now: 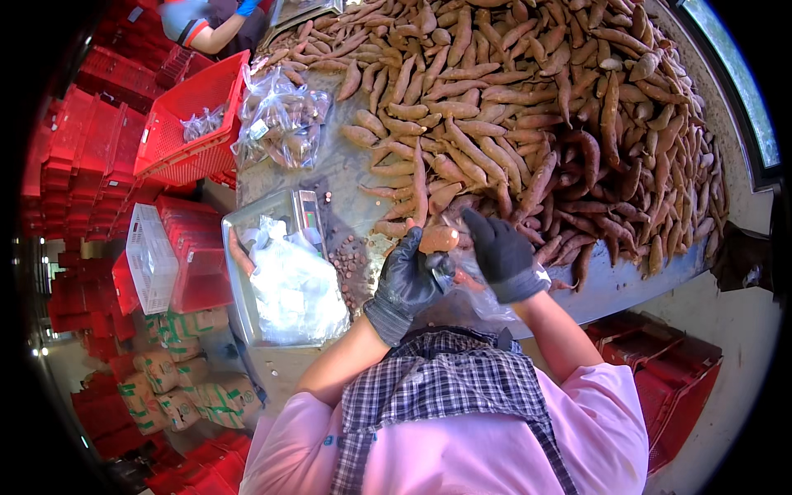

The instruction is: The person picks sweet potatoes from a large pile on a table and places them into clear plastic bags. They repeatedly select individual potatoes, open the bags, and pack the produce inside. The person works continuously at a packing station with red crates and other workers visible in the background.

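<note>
My left hand (402, 281), in a dark glove, is closed around a short, thick sweet potato (438, 239) with a pale cut end towards the right. Just to the right is my right hand (500, 257), also dark-gloved, its fingers bent and slightly blurred; what they hold is hidden. Beneath and between both hands lies a clear plastic bag (486, 302) with a piece of sweet potato (468, 281) showing. A small shiny thing by my left palm is too unclear to name. A large heap of sweet potatoes (482, 148) lies beyond my hands.
On the left stands a scale (307, 213) with plastic bags (297, 291) and one sweet potato on its tray. Small cut ends (349, 263) lie beside it. Filled bags (281, 124) and a red crate (185, 162) are farther back, near a person in blue gloves (247, 7).
</note>
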The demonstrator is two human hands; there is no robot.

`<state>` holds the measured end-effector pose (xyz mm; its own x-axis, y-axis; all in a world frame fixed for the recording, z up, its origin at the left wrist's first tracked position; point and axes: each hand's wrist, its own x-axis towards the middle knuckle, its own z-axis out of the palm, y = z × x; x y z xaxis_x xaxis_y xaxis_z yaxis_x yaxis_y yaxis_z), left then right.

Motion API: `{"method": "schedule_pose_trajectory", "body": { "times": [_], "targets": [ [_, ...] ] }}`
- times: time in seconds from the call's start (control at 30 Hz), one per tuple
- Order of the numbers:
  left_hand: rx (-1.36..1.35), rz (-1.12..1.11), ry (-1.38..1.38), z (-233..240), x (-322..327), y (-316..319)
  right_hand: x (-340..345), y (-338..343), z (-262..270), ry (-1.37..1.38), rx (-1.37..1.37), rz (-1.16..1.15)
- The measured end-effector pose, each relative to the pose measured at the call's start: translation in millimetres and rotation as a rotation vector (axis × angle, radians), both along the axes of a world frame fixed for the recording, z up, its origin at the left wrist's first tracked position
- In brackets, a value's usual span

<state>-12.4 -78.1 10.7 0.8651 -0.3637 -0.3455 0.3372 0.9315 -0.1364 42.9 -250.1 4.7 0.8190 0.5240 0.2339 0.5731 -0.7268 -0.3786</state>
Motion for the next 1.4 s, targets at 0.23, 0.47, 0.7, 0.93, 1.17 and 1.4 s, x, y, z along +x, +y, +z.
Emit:
{"method": "schedule_pose_trajectory", "body": {
  "times": [0.23,0.47,0.7,0.93,1.17,1.4],
  "targets": [
    [0.710,0.010,-0.219,-5.0,1.0,1.6,1.2,-10.6,13.7,0.943,0.726,-0.089],
    [1.021,-0.213,-0.327,39.7,-17.6,39.2,-8.3,-46.1,36.9,1.106,0.724,-0.052],
    [0.986,-0.373,-0.428,46.6,-39.1,36.8,-58.3,-31.0,-39.8,0.489,0.036,0.201],
    [0.996,-0.382,-0.288,32.9,-63.2,59.7,-41.0,-49.9,-1.0,1.159,-0.157,0.267],
    [0.874,-0.367,-0.242,46.3,-40.6,44.3,42.8,-53.6,-30.9,0.727,0.477,-0.090],
    [0.755,-0.342,-0.211,43.9,-25.7,41.2,119.5,-2.9,-63.6,-0.005,0.090,-0.171]
  ]
}}
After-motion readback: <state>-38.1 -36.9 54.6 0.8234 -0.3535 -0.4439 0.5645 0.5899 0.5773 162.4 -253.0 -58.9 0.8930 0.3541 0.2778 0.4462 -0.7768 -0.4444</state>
